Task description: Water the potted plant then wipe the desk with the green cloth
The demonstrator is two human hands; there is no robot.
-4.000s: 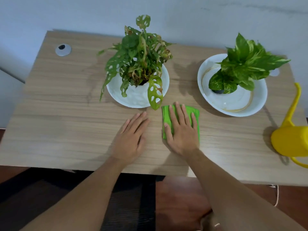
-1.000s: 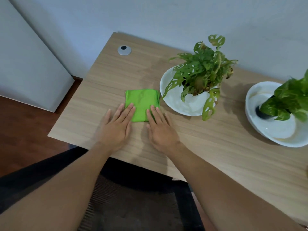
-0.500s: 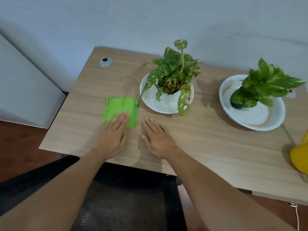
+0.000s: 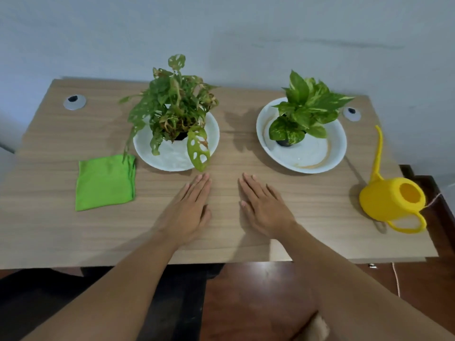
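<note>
Your left hand (image 4: 187,212) and right hand (image 4: 266,210) lie flat, apart, empty on the wooden desk (image 4: 307,217) | folded green cloth (image 4: 105,182) rests far left, clear of them | yellow plastic watering can (image 4: 391,203) parked right | task looks finished.

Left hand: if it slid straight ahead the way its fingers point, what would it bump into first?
Probably the holey leaf drooping over the left white dish, just beyond the left hand; the dish's rim follows. Leaf height is unclear.
</note>
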